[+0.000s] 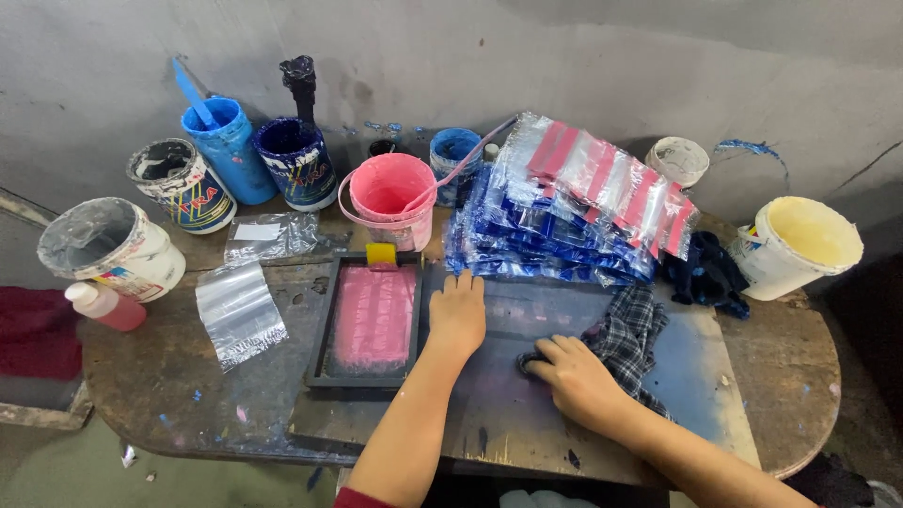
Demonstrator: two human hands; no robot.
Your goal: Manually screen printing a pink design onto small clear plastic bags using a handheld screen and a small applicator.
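My left hand point(457, 313) lies flat, fingers together, on the dark printing board point(527, 414), just right of a small black screen frame point(322, 341) coated with pink ink. A yellow-handled squeegee point(381, 254) rests at the frame's far end. My right hand point(572, 374) presses a checked cloth rag point(632, 336) against the board, fingers curled over its edge.
A pile of printed plastic bags point(574, 202), blue below and red on top, lies behind the board. A pink bucket point(392, 196), blue paint tubs point(229, 148), a yellowish bucket point(800, 245), a pink bottle point(105, 305) and loose clear bags point(240, 310) surround it. The wall stands close behind.
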